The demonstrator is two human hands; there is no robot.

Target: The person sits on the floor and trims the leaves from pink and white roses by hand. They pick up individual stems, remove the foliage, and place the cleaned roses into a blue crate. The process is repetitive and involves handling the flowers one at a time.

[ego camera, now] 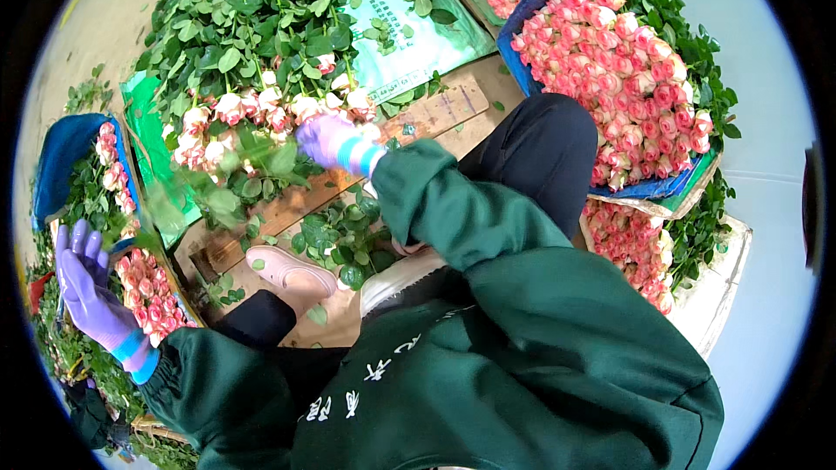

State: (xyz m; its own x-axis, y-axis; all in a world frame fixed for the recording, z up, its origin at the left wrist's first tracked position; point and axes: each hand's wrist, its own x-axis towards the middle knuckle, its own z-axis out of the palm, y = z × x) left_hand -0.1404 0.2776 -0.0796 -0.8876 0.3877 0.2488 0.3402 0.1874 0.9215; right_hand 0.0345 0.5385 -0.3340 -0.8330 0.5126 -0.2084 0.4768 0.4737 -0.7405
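My right hand (324, 141), in a purple-coated glove, is curled beside the blossoms of a heap of pale pink roses (230, 108). From it a blurred leafy rose stem (225, 202) runs out to the left; its flower head cannot be made out. My left hand (86, 274), gloved alike, is raised at the far left with its fingers spread and nothing visible in it. Just beyond that hand lie bundled pink roses (147, 290). Leafy stems (248, 19) of the heap point away from me, over green plastic sheeting (147, 143).
A wooden plank (434, 111) crosses the floor before me, with fallen leaves (343, 235) near my pink shoe (287, 267). On the right, blue-wrapped roses (607, 72) rest above another rose bundle (627, 241). A printed green sack (398, 32) lies ahead. A blue wrap (55, 170) stands left.
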